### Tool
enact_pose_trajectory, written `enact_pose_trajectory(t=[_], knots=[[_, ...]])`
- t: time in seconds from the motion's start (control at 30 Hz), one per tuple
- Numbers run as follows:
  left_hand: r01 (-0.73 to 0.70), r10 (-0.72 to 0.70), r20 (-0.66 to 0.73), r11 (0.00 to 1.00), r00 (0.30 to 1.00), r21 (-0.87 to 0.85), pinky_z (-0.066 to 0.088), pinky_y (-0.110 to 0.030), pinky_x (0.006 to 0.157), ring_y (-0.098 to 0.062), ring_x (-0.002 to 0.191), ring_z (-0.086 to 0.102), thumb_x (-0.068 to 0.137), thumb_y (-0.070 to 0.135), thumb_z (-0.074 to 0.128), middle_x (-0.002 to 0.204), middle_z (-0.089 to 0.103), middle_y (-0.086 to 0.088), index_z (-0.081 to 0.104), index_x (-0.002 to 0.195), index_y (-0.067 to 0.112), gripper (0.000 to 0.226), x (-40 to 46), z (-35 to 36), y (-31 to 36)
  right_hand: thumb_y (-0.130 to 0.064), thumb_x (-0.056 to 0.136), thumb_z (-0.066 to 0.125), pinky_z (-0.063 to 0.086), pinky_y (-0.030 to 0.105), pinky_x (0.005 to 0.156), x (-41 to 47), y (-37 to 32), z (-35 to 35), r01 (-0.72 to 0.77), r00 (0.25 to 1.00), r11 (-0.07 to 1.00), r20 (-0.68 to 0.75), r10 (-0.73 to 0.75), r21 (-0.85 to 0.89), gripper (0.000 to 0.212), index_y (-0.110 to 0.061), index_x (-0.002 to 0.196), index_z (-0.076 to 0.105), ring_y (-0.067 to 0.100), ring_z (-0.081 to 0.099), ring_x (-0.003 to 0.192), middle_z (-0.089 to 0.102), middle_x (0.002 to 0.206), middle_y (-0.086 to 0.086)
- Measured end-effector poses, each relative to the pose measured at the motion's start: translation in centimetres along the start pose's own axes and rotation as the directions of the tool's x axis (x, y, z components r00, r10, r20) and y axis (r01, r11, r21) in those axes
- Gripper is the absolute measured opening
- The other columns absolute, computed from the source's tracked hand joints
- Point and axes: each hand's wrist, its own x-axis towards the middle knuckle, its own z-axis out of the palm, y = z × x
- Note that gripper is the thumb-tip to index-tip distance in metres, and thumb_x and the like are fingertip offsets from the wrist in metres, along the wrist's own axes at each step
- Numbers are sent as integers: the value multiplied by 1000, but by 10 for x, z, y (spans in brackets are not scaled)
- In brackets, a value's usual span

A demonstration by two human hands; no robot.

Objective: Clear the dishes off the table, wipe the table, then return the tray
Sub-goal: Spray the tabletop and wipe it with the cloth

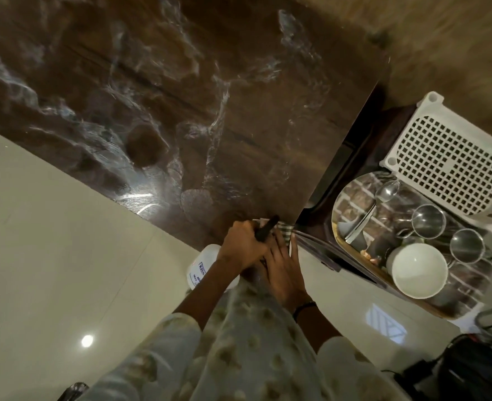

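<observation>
The dark marbled table (181,96) is streaked with wet smears, and both hands meet at its near right corner. The left hand (243,246) is curled round the black trigger head (265,228) of a white spray bottle (203,267), whose body hangs below the table edge, just off the surface and partly hidden by the forearm. The right hand (282,270) lies just beside it, fingers fairly straight and pressed onto a checked cloth (285,234) that sits on the very corner of the table and droops over its edge; whether the thumb grips the cloth cannot be seen. A dark band (304,306) circles the right wrist. To the right, well apart from the table top and lower down, a tray (354,198) with a pale rim rests on a dark stand. On the tray lie a spoon (383,195) near its far end, two steel cups (428,221) (467,246) along its right edge, and a white bowl (420,270) toward its near end, touching other small dishes that are too dim to name. A white perforated basket (447,166) stands on its side just beyond the tray's far edge. Pale glossy floor (51,241) fills the left.
</observation>
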Motion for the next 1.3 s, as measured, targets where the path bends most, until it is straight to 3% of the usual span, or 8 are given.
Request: enact_pose_trajectory(t=[0.2, 0.4, 0.53, 0.67, 0.77, 0.97, 1.17, 1.3], knots=[[71, -77, -78, 994, 994, -77, 56, -37, 75, -23, 74, 65, 78, 31, 68, 82, 69, -10, 68, 92, 4, 31, 7, -5, 1, -43, 103, 28, -9, 41, 121, 8, 14, -13, 16, 998, 1000, -66, -14, 25, 51, -20, 148, 32, 18, 10, 149, 30, 157, 2], [65, -92, -174, 986, 981, -153, 40, -21, 48, -11, 47, 52, 80, 29, 70, 55, 56, 0, 63, 73, 9, 23, 11, -20, 4, -40, 102, 24, -7, 45, 120, 75, 36, -50, -186, 953, 982, -236, 190, 37, 54, -18, 150, 28, 22, 8, 149, 21, 160, 4], [4, -57, -250, 978, 966, -209, 32, -13, 43, -4, 38, 42, 81, 25, 69, 48, 48, 3, 57, 60, 12, 27, 16, -31, 8, -41, 100, 21, -16, 46, 118, 111, 1, -52, -87, 976, 995, -193, 96, 57, 57, -22, 154, 19, 21, -6, 149, 11, 162, 2], [-3, -41, -215, 979, 976, -204, 37, -14, 44, -6, 40, 47, 81, 24, 70, 50, 52, -2, 59, 62, 12, 25, 22, -38, 14, -35, 99, 36, 10, 52, 118, 63, -8, -30, 113, 986, 990, -131, -101, 81, 49, -22, 146, 34, 23, 15, 148, 34, 155, 3], [-8, -33, -208, 982, 978, -191, 36, -8, 43, -9, 45, 50, 81, 25, 69, 52, 54, -2, 63, 69, 9, 22, 26, -42, 19, -38, 101, 37, 11, 51, 119, 43, 24, -31, 49, 991, 995, -131, -37, 85, 52, -24, 150, 28, 16, 6, 149, 23, 159, -3], [-21, -12, -203, 987, 979, -158, 36, -15, 42, -16, 46, 50, 83, 27, 67, 52, 53, -5, 60, 66, 9, 25, 34, -48, 25, -43, 101, 25, -6, 47, 120, 116, 25, -63, -219, 930, 971, -281, 238, 97, 56, -20, 152, 26, 23, 7, 149, 18, 161, 5], [-37, 13, -155, 987, 988, -156, 45, -32, 52, -23, 49, 53, 78, 34, 67, 57, 57, -14, 64, 75, 1, 34, 47, -52, 29, -40, 100, 31, 2, 49, 120, 93, 4, -45, 57, 985, 996, -166, -46, 65, 52, -21, 148, 33, 20, 6, 149, 28, 158, 3], [-19, -1, -139, 989, 990, -145, 45, -30, 50, -21, 52, 54, 80, 37, 68, 61, 58, -13, 64, 81, 0, 36, 54, -55, 36, -40, 99, 30, 3, 46, 120, 76, 41, -54, -79, 973, 996, -215, 87, 46, 54, -20, 150, 31, 20, 10, 149, 21, 159, 0]])
